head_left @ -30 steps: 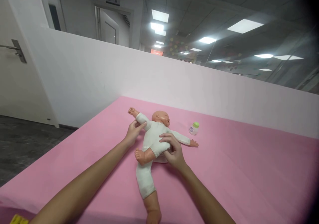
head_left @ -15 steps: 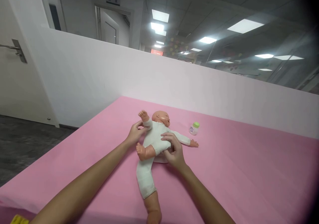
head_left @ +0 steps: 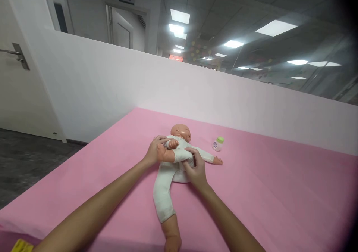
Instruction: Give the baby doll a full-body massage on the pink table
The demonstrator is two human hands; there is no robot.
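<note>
A baby doll (head_left: 165,177) with a soft white cloth body and plastic head, hands and feet lies on its back on the pink-covered table (head_left: 268,192). Its head points away from me and is turned to the right. My left hand (head_left: 153,151) holds the doll's arm on the left near the shoulder, partly hidden by the raised foot. My right hand (head_left: 197,170) grips the bent leg at the thigh, thumb underneath and fingers over the top. The other leg stretches toward me. The doll's other arm lies out to the right.
A small clear bottle (head_left: 217,145) with a green cap stands right of the doll's head. A white partition (head_left: 195,91) runs behind the table. At the left is a door (head_left: 22,95); a yellow object (head_left: 22,245) shows at the lower left.
The doll's raised arm has come down across its chest toward the right. The bent leg is lifted higher, its foot now close to my left hand, which has shifted slightly.
</note>
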